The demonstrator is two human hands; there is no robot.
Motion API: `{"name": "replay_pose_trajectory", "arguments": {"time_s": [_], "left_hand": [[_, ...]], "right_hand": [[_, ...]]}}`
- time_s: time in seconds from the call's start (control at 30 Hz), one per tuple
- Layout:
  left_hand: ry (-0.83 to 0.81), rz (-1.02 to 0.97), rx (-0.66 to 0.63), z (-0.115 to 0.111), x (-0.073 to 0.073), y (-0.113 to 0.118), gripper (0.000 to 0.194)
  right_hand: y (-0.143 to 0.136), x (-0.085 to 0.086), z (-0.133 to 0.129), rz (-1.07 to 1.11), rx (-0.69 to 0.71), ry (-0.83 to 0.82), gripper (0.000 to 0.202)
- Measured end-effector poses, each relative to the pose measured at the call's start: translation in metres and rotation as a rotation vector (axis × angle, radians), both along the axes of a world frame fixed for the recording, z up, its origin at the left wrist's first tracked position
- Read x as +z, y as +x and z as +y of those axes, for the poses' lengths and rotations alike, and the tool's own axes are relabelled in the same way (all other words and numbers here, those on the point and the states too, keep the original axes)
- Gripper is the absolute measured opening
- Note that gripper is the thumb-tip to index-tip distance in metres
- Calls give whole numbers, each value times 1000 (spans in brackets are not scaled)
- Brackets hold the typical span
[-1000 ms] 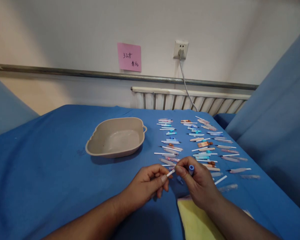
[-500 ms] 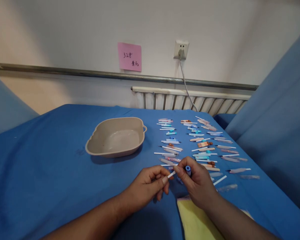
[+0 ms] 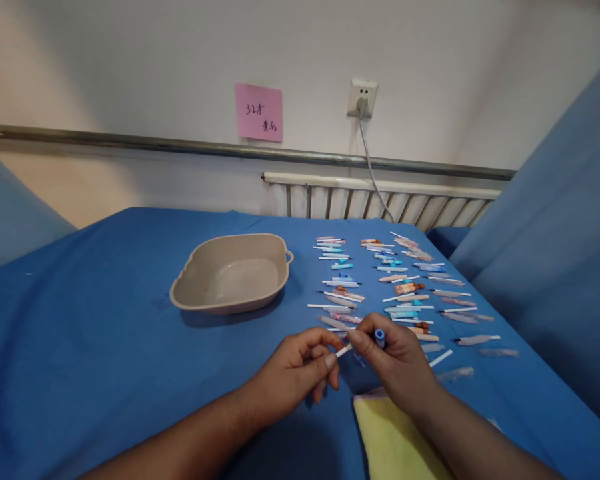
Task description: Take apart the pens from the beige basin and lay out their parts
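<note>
Little has moved over the last second: my blue pen barrel sits a touch further left, and the white refill is slightly lower. My left hand pinches that refill by one end and my right hand by the other, likely to steady it; the barrel is tucked in my right fingers, leaving thumb and forefinger free. Pen parts lie in columns, seemingly to keep sets apart. My beige basin shows its pale floor.
</note>
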State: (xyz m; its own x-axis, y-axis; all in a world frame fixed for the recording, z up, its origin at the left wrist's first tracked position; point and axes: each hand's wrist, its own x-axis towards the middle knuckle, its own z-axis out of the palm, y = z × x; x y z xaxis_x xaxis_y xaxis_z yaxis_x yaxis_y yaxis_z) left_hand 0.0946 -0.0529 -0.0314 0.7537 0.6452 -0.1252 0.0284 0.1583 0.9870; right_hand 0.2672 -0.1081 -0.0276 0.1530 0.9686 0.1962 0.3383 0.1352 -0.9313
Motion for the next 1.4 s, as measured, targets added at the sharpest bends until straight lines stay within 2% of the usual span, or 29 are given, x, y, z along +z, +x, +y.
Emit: {"name": "replay_pose_trajectory", "arguments": {"time_s": [0.3, 0.5, 0.67, 0.87, 1.03, 1.13, 1.2, 1.3, 1.4], "left_hand": [[-17, 0, 18, 3, 1, 2, 29], [-62, 50, -1, 2, 1, 3, 28], [-76, -21, 15, 1, -2, 3, 31], [-119, 1, 20, 3, 2, 3, 31], [-179, -42, 64, 2, 3, 5, 33], [-178, -53, 84, 1, 2, 6, 36], [-163, -45, 84, 1, 3, 5, 36], [-136, -19, 94, 2, 3, 5, 36], [-109, -3, 119, 2, 5, 5, 35]], "right_hand": [[-4, 3, 2, 169, -41, -27, 26], [-4, 5, 1, 159, -15, 1, 24], [-4, 2, 1, 154, 6, -11, 25], [-4, 2, 3, 138, 40, 34, 20], [-6, 0, 3, 30, 55, 130, 16], [-8, -2, 2, 26, 71, 111, 14], [-8, -3, 2, 159, 54, 29, 17], [-5, -2, 5, 561, 23, -75, 29], [-3, 1, 8, 891, 88, -135, 42]]}}
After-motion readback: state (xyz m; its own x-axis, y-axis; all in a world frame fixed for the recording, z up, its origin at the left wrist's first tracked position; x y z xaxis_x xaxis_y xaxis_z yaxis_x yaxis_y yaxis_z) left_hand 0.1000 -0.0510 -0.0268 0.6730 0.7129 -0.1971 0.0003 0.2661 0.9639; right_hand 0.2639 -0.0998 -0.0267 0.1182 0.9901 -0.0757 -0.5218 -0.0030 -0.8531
